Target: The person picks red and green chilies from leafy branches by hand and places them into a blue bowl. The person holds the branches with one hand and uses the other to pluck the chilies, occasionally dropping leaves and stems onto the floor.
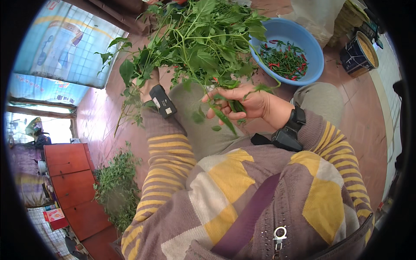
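Note:
A leafy chili plant (pixel 203 47) spreads in front of me, over and beyond my knees. Through its leaves only the wrist and part of my left hand (pixel 149 84) show; its fingers are hidden by foliage. My right hand (pixel 249 102) is closed at the plant's near side, palm partly up. Green chili peppers (pixel 236 106) lie in its curled fingers, and a longer green one points down below them. To the right, a blue basin (pixel 318 56) holds many picked green and red chili peppers (pixel 284 63).
A dark bucket (pixel 359 54) with yellowish contents stands far right, near a pale plastic sack (pixel 310 17). A pile of stripped plants (pixel 117 186) lies on the left of the tiled floor, beside a red cabinet (pixel 71 173). Printed blue sheets (pixel 65 47) hang at the upper left.

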